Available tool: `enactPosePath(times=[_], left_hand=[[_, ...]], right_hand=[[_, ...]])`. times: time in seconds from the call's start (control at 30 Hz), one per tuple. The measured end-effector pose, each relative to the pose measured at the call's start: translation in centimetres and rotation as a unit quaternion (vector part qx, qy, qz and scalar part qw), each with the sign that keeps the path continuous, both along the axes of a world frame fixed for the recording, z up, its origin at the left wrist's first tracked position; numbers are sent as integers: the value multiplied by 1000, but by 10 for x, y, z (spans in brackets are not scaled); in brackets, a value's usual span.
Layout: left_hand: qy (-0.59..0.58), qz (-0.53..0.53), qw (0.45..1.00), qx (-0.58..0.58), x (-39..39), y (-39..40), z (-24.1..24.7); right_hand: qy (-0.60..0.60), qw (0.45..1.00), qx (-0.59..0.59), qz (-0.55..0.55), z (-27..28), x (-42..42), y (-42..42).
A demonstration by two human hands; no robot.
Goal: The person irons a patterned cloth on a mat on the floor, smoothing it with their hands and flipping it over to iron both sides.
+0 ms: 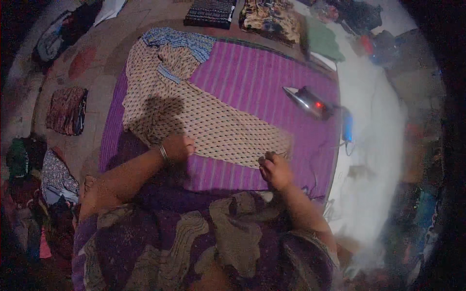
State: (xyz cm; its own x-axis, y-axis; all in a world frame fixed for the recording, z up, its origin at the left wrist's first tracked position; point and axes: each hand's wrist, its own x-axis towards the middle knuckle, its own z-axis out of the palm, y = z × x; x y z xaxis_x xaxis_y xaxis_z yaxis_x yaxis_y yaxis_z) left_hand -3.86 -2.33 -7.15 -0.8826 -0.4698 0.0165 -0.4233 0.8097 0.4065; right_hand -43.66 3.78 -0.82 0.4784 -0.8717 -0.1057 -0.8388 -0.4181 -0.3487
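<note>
A beige garment (222,127) with a small dark pattern lies across a purple striped cloth (251,72). One trouser-leg-like length of it stretches toward the right, and a blue patterned part (174,38) lies bunched at its far left end. My left hand (178,145), with bangles at the wrist, grips the near edge of the garment around its middle. The near right corner of that length is pinched in my right hand (273,168). An electric iron (309,102) with a lit red light rests on the purple cloth, beyond my right hand.
Folded dark cloth (210,14) and a brown patterned folded cloth (271,20) lie past the far edge. At left are a folded reddish-brown cloth (66,110) and heaped clothes (58,174). The iron's cord, with a blue piece (348,127), runs near the right edge.
</note>
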Motion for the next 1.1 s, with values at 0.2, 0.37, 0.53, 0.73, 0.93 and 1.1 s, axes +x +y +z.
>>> enactPosePath(times=[0.2,0.37,0.53,0.73,0.93,1.1], left_hand=[[-300,66,921,238,-24,-2,62],[-220,170,895,348,-4,10,67],[-10,445,831,335,0,7,126],[49,362,930,-37,31,-11,40],[18,445,894,40,42,-14,18],[49,432,901,6,51,-12,-22]], right_hand=[[49,989,97,-104,35,0,-7],[128,978,-22,-165,44,-34,-100],[175,938,-185,-236,40,-102,-216],[183,954,21,-237,32,-113,-264],[131,973,12,-191,98,59,-159],[125,987,80,-67,62,132,-44]])
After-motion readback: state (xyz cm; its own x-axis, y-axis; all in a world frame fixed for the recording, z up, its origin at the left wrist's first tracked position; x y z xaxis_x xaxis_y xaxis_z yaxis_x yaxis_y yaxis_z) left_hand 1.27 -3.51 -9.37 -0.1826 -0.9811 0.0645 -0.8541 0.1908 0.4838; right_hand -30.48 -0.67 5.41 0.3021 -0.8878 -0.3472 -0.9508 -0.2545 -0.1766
